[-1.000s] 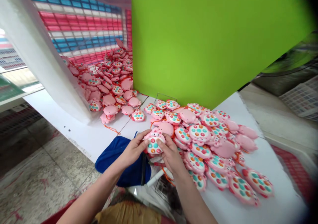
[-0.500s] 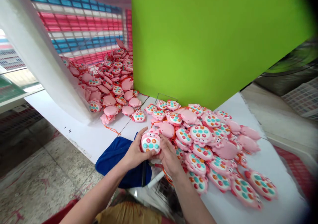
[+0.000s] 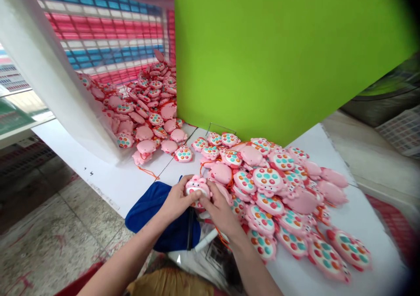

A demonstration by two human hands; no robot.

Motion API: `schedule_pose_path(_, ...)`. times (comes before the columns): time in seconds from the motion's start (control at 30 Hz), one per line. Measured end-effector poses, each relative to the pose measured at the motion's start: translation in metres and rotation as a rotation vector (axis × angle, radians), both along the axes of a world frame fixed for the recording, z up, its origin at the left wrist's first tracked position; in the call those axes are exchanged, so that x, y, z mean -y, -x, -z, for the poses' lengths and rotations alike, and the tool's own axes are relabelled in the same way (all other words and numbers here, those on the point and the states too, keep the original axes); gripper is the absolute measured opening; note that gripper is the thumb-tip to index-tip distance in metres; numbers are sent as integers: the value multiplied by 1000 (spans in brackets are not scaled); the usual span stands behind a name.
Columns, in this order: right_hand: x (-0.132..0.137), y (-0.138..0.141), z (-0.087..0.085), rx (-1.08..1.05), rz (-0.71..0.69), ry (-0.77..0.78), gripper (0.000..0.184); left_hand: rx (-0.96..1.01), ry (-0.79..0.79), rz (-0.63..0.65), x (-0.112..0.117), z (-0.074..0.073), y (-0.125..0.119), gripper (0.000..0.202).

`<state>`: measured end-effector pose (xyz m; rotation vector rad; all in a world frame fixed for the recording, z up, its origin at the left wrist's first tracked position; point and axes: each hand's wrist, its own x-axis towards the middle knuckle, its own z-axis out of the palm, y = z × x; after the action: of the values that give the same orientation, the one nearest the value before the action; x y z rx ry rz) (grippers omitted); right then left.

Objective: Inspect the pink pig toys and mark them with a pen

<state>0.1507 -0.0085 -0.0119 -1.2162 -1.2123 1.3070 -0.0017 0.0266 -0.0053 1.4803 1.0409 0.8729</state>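
Note:
Between my two hands is a pink animal-shaped push-button toy (image 3: 197, 183), with a small face at its top and a white panel of coloured buttons. My left hand (image 3: 180, 200) is closed on its left side, the thumb across the front. From the other side my right hand (image 3: 219, 205) grips it, its thumb also over the buttons, so most of them are hidden. A blue cloth (image 3: 147, 213) lies below and left of my hands. Right beside my right hand spreads a pile of the same pink toys (image 3: 267, 180), some button side up, some back up.
Many more toys (image 3: 144, 133) spill from a basket with a white rim (image 3: 65, 81) at the left. A large bright green panel (image 3: 278, 55) stands behind the pile. The white tabletop (image 3: 108, 180) ends above a tiled floor (image 3: 62, 208) on the left.
Both thumbs have moved up over the front of the toy and now cover most of its buttons. The toy seems tilted, showing its face more. The piles are unchanged.

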Motion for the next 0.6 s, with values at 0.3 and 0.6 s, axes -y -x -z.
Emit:
schedule_pose_path(0.3,3,-4,1,-2,-121,16,47,-333,-117,-166,-10,-8,-3,55)
schedule_pose_path(0.6,4,-1,11,-182,10,134,53,223,175,2,-1,3,1,48)
